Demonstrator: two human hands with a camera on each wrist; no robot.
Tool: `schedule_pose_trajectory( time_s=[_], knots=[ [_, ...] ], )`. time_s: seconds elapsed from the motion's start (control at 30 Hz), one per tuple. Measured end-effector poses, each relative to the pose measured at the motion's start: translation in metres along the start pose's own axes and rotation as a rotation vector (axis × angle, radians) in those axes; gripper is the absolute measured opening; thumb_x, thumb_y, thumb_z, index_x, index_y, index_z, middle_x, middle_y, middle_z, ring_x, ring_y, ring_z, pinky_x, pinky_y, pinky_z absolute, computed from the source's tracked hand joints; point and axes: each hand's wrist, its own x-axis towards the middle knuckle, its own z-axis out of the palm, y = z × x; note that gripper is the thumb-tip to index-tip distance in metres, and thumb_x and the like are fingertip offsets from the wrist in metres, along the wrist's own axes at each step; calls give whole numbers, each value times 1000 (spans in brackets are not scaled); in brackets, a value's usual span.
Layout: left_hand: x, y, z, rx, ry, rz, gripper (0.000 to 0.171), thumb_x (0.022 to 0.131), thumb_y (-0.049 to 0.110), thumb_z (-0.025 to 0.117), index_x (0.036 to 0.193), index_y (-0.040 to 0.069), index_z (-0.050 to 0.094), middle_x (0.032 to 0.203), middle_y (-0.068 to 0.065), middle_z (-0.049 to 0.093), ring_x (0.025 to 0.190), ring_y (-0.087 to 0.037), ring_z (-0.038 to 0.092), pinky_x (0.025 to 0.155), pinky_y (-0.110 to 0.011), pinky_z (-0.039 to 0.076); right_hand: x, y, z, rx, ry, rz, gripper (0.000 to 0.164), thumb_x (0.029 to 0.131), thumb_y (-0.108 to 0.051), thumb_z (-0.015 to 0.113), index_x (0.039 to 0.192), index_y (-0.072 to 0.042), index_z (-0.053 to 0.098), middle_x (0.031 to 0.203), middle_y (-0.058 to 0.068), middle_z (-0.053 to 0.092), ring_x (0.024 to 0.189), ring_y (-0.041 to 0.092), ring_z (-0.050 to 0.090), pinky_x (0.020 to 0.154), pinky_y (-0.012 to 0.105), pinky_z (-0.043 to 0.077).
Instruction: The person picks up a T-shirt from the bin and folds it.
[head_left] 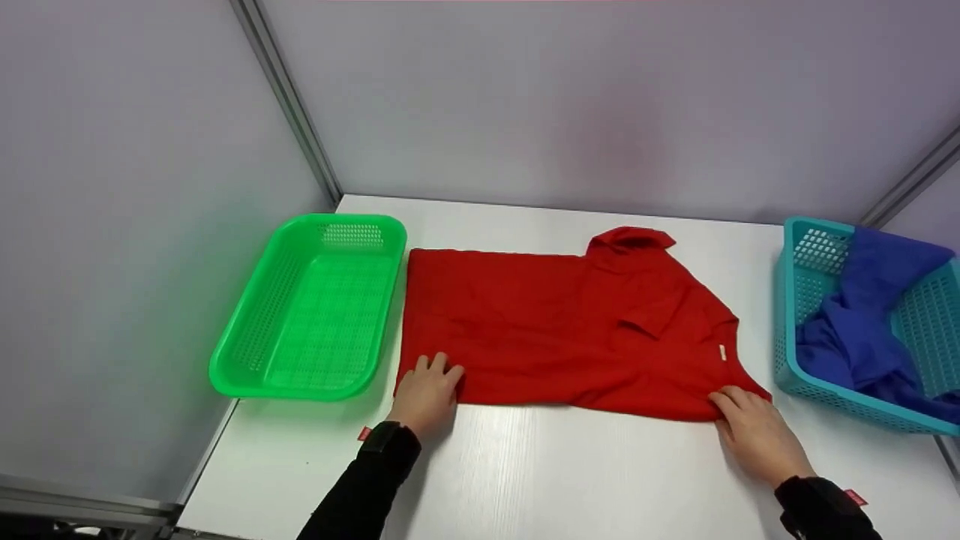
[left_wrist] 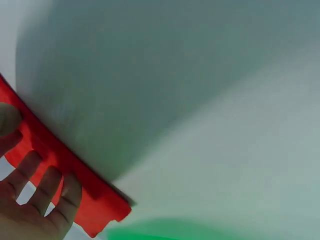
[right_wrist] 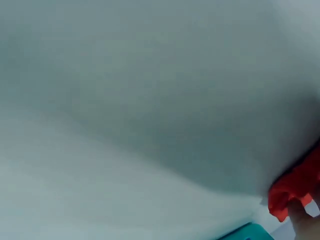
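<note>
A red collared shirt [head_left: 517, 322] lies on the white table, folded lengthwise, its collar pointing to the back and a small white tag showing near the right end. My left hand [head_left: 427, 394] rests on its front left corner, fingers extended over the cloth; the left wrist view shows these fingers [left_wrist: 47, 187] against the red fabric. At the front right corner, my right hand [head_left: 759, 435] touches the edge with its fingertips. Only part of that hand [right_wrist: 306, 222] appears in the right wrist view, beside a rumpled bit of the shirt.
To the left stands a bright green plastic basket [head_left: 382, 352] with nothing in it. A teal basket [head_left: 787, 315] on the right holds crumpled blue cloth [head_left: 862, 337], part of it hanging over the rim. Grey panels [head_left: 525, 105] enclose the table at the back and sides.
</note>
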Motion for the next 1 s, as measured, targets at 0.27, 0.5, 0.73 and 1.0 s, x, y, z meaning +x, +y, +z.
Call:
schedule_pose_trajectory(
  time_s=[0.27,0.5,0.73,1.0],
  knots=[
    [-21,3,-2,-4,23,110,5,96,15,73,100,15,70,87,-5,61,69,-21,60,60,-33,53,3,-13,-16,-119,-33,6,27,96,-23,72,71,-14,72,69,-1,61,71,26,60,92,64,37],
    [-14,10,1,94,107,166,10,92,17,77,95,13,69,91,-5,63,84,-24,58,67,-34,54,28,-33,-18,-98,0,24,28,92,-16,80,102,-2,57,64,9,61,66,36,68,73,51,44],
    [-10,12,14,11,39,35,27,99,22,72,125,16,67,120,-10,61,108,-31,58,84,-46,55,62,-48,-8,-10,13,94,52,94,-14,78,138,3,55,88,23,68,66,40,65,64,58,59],
    [-14,10,16,-81,22,-22,32,104,24,65,135,24,65,126,-7,57,116,-32,53,87,-47,50,77,-48,3,20,90,135,8,102,3,55,110,3,57,66,25,59,60,48,63,53,59,54]
  ],
)
